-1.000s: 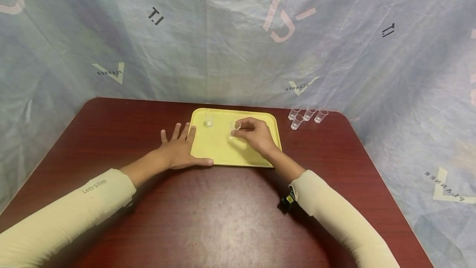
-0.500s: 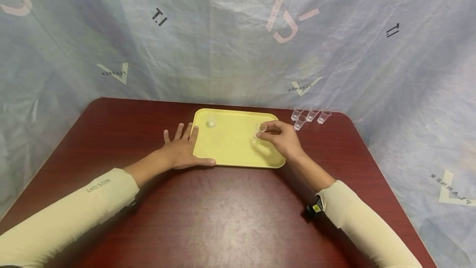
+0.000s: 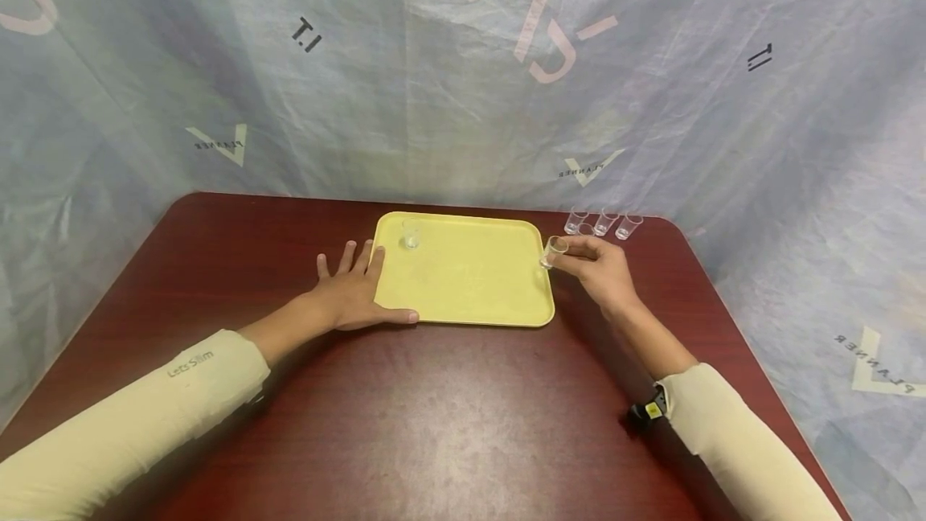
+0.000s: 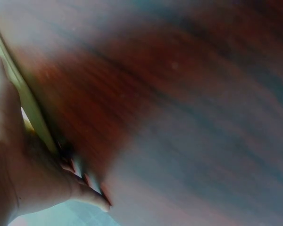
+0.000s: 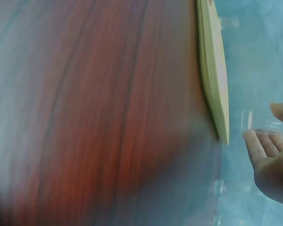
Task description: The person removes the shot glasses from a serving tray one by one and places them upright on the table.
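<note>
Rightward goes the right hand (image 3: 600, 268), off the tray (image 3: 463, 296) where it was a second ago, and the cup (image 3: 553, 252) pinched in its fingertips now hangs over the tray's right edge, tilted. Left hand (image 3: 354, 292) stays flat, fingers spread on the table (image 3: 434, 424), thumb along the tray's near rim. Head view alone shows a second cup (image 3: 411, 235) in the tray's far left corner and three cups (image 3: 604, 223) near the table's far right corner. Right wrist view catches the pinched cup (image 5: 247, 120) edge-on beside the tray; left wrist view is blurred, showing only fingertips (image 4: 92, 186) against the tray edge.
</note>
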The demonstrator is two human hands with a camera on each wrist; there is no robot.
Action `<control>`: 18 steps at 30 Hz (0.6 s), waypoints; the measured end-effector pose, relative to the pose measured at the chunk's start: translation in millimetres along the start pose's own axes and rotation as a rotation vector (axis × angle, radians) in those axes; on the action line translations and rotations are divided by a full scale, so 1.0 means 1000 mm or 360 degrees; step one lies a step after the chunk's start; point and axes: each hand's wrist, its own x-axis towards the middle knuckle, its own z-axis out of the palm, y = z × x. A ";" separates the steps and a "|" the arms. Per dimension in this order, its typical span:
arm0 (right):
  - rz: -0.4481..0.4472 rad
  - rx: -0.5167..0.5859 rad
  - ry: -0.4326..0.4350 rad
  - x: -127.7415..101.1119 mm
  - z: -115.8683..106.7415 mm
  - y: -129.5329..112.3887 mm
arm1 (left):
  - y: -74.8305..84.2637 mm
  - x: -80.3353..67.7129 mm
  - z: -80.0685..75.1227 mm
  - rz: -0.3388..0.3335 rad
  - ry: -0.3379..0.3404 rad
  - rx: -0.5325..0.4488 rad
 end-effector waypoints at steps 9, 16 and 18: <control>0.0046 0.0026 0.0134 0.006 -0.032 0.024 | 0.000 0.000 -0.001 0.0000 0.0002 0.0010; 0.0108 0.0030 0.0244 0.018 -0.052 0.044 | -0.001 0.000 0.000 0.0001 0.0004 0.0019; 0.0132 0.0030 0.0257 0.020 -0.057 0.047 | -0.001 0.000 0.000 0.0002 0.0004 0.0019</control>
